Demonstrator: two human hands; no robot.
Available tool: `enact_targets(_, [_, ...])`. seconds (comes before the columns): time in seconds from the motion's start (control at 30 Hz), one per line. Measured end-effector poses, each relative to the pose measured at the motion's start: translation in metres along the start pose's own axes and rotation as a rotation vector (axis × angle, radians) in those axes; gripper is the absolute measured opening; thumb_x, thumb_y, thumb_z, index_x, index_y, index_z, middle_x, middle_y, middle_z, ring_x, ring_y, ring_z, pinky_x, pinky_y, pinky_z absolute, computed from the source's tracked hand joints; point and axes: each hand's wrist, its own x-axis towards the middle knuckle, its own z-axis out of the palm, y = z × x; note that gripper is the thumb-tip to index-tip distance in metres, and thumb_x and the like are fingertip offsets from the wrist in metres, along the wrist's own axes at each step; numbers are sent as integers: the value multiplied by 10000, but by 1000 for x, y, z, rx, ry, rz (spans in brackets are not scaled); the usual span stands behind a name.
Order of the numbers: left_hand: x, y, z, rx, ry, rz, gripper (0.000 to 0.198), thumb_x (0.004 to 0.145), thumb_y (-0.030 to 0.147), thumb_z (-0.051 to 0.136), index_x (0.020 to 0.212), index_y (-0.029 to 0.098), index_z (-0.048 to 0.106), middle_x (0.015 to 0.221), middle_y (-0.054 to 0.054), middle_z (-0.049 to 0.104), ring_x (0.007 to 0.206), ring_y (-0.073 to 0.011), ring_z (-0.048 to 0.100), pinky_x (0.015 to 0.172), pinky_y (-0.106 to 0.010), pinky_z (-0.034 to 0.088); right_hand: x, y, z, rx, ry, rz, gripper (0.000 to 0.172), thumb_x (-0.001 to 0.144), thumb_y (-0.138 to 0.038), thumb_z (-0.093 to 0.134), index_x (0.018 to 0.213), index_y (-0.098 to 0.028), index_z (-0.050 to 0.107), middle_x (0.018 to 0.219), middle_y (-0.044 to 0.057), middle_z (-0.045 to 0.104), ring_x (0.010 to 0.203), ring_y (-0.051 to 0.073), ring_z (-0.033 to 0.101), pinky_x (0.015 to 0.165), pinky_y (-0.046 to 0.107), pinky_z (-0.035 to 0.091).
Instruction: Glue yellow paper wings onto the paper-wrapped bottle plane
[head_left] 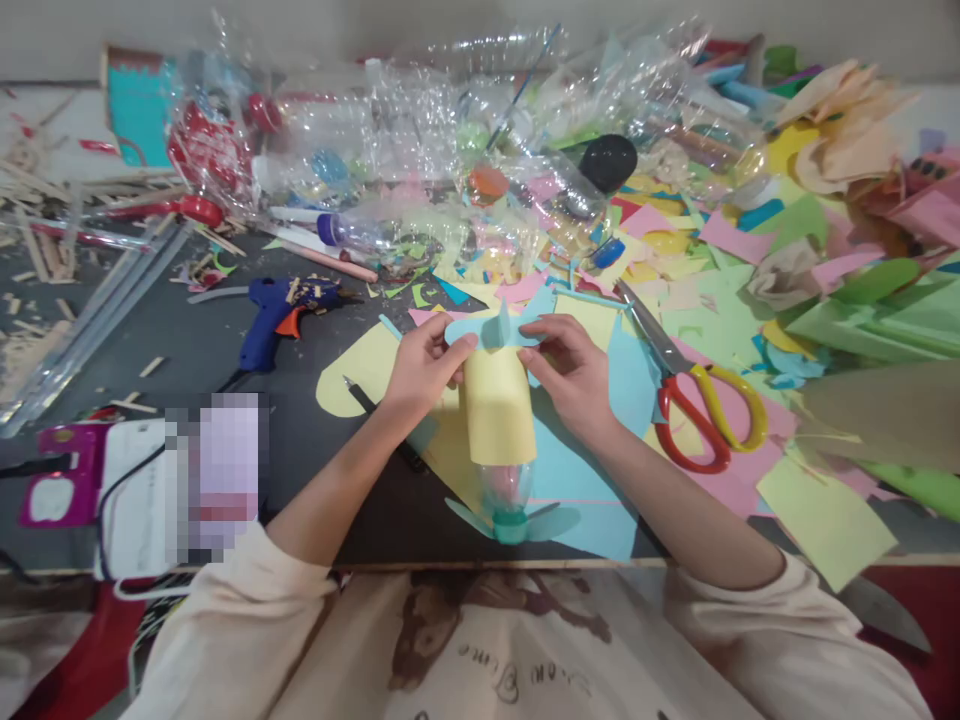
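A small plastic bottle wrapped in yellow paper (500,410) lies in front of me, its green cap (510,527) towards my body. Light blue paper blades (553,522) stick out on both sides of the cap. Across the far end sits a blue paper piece (491,331) with an upright fin. My left hand (429,365) pinches its left end between thumb and fingers. My right hand (568,372) is closed on its right end, the thumb near the yellow paper. Beneath the bottle are blue paper sheets (585,480) and yellow paper.
Scissors (705,400) with red and yellow handles lie at right, on pink paper. A blue glue gun (270,320) and a black pen (382,420) are at left. Clear plastic bottles (412,120) and paper scraps (750,270) crowd the back. Glue sticks (112,310) lie far left.
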Motion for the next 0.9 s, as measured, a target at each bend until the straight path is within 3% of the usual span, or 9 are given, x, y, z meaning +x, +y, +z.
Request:
enact_targets(0.1, [0, 0, 0, 21, -8, -5, 309, 753, 422, 696, 672, 210, 487, 475, 79, 444, 411, -73, 445, 424, -194, 387, 0, 2, 1, 36, 0, 23, 189, 889, -423, 677, 987, -261, 681, 992, 39, 639, 845, 173, 629, 687, 317, 562])
enact_targets(0.2, [0, -3, -1, 73, -1, 37, 329, 794, 461, 671, 697, 217, 473, 482, 86, 404, 409, -74, 409, 410, -198, 362, 0, 3, 1, 8, 5, 14, 227, 885, -457, 673, 1007, -266, 656, 1056, 57, 629, 938, 201, 635, 730, 344, 572])
enact_targets(0.3, [-1, -9, -3, 222, 161, 263, 329, 810, 472, 686, 766, 224, 476, 597, 73, 429, 473, -71, 418, 437, -194, 381, 1, 2, -1, -113, 14, -59, 232, 895, -456, 656, 1038, -274, 642, 1165, 82, 617, 1122, 247, 609, 843, 405, 573])
enact_targets(0.37, [-3, -12, -4, 406, 260, 479, 276, 856, 473, 662, 879, 226, 541, 771, 26, 533, 637, -99, 540, 564, -218, 484, 1, 1, -2, -202, 1, -117, 216, 917, -430, 631, 1077, -286, 643, 1226, 87, 606, 1196, 263, 589, 944, 458, 549])
enact_targets(0.43, [-5, -14, -5, 599, 280, 665, 247, 928, 459, 588, 1035, 236, 600, 1017, -42, 589, 922, -161, 620, 783, -294, 553, 0, 0, -3, -264, -18, -169, 205, 947, -401, 586, 1113, -299, 652, 1279, 88, 594, 1245, 268, 574, 1014, 487, 518])
enact_targets(0.5, [-7, -13, -5, 726, 303, 810, 280, 957, 432, 562, 1160, 245, 609, 1226, -93, 549, 1174, -226, 571, 981, -380, 516, -1, -1, -3, -299, -35, -200, 222, 976, -380, 535, 1137, -302, 666, 1324, 92, 583, 1270, 269, 568, 1024, 484, 515])
enact_targets(0.57, [-8, -13, -5, 780, 344, 909, 326, 954, 419, 569, 1231, 248, 595, 1348, -119, 485, 1290, -267, 503, 1068, -424, 464, -2, -2, -2, -324, -54, -207, 255, 995, -374, 493, 1151, -294, 678, 1353, 97, 578, 1282, 271, 567, 1002, 468, 530])
enact_targets(0.77, [-8, -15, -4, 884, 267, 953, 288, 998, 401, 477, 1174, 256, 653, 1432, -116, 485, 1326, -292, 492, 1118, -483, 394, -4, -1, -1, -353, -84, -189, 303, 1008, -397, 454, 1141, -277, 698, 1370, 107, 588, 1297, 278, 562, 1001, 474, 532])
enact_targets(0.9, [-7, -18, -5, 895, 199, 912, 317, 1014, 394, 448, 1190, 251, 669, 1434, -125, 512, 1316, -276, 508, 1082, -466, 427, -3, 1, 0, -329, -70, -209, 293, 1004, -405, 457, 1020, -253, 708, 1350, 114, 600, 1257, 274, 589, 971, 469, 551])
